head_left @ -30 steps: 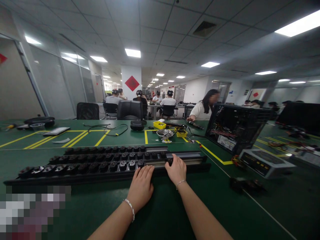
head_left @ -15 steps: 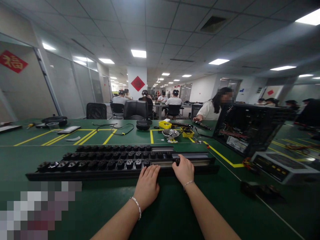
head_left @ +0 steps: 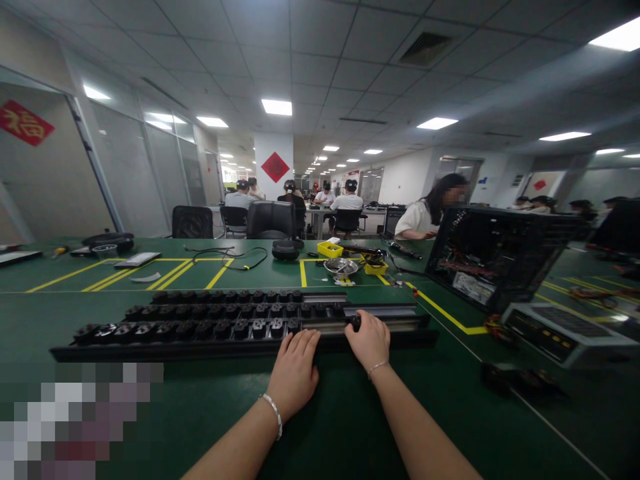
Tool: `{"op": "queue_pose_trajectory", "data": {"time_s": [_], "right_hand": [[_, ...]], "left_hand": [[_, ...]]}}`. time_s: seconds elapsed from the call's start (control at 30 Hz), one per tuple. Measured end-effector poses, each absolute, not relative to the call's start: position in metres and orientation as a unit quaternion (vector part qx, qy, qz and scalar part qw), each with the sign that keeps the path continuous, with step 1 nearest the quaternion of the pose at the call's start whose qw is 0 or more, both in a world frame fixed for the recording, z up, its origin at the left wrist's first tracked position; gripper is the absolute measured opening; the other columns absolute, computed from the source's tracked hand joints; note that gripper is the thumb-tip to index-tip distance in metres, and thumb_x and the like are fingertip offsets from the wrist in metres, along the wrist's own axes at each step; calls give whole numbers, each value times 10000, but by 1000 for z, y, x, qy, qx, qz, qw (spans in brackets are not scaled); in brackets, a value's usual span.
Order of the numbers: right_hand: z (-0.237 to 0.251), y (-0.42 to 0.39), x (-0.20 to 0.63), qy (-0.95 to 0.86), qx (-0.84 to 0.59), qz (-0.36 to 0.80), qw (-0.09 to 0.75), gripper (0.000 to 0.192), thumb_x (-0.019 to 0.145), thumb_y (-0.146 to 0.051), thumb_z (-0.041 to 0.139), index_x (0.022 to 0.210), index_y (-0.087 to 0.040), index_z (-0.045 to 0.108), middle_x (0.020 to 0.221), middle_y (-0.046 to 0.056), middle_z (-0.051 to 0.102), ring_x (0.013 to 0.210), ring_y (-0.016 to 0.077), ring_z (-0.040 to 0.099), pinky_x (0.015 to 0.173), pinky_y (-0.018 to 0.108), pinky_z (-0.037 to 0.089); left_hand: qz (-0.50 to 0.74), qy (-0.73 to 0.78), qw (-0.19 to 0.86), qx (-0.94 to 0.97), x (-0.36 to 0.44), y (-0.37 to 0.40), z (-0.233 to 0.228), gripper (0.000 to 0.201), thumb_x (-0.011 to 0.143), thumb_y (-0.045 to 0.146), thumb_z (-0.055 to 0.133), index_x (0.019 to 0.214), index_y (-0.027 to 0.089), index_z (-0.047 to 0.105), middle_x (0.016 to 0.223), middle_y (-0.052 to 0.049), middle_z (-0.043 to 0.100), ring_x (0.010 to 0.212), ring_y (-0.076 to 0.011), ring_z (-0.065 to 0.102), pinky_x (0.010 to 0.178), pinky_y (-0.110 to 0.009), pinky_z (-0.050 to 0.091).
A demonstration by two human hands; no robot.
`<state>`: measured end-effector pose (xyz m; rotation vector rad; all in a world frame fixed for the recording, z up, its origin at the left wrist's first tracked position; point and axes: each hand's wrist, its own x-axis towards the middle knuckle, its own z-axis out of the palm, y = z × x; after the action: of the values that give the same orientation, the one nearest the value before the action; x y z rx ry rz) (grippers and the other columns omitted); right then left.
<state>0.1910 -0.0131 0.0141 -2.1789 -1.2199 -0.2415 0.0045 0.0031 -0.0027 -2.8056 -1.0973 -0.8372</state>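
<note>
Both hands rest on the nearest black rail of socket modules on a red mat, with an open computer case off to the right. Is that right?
Not quite: the mat is green with yellow lines, not red, as the head view shows. The rest holds: the left hand and right hand rest on the nearest black rail of socket modules, and the open computer case stands to the right.

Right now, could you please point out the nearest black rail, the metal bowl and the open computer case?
nearest black rail point(head_left: 175, 350): head view, bare front edge.
metal bowl point(head_left: 341, 268): head view, its rim.
open computer case point(head_left: 493, 257): head view, exposed interior.
</note>
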Motion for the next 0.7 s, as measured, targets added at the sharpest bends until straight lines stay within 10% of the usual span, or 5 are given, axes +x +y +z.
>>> {"op": "queue_pose_trajectory", "data": {"time_s": [0.7], "right_hand": [[11,-12,198,-452,-835,-107,296,423,740,-331,467,1117,-158,550,1126,97,600,1136,236,443,989,381,219]], "left_hand": [[-268,-348,4,-898,4,3,-2,589,733,144,448,1312,210,369,1330,-45,471,1247,-196,366,1088,-423,212]]}}
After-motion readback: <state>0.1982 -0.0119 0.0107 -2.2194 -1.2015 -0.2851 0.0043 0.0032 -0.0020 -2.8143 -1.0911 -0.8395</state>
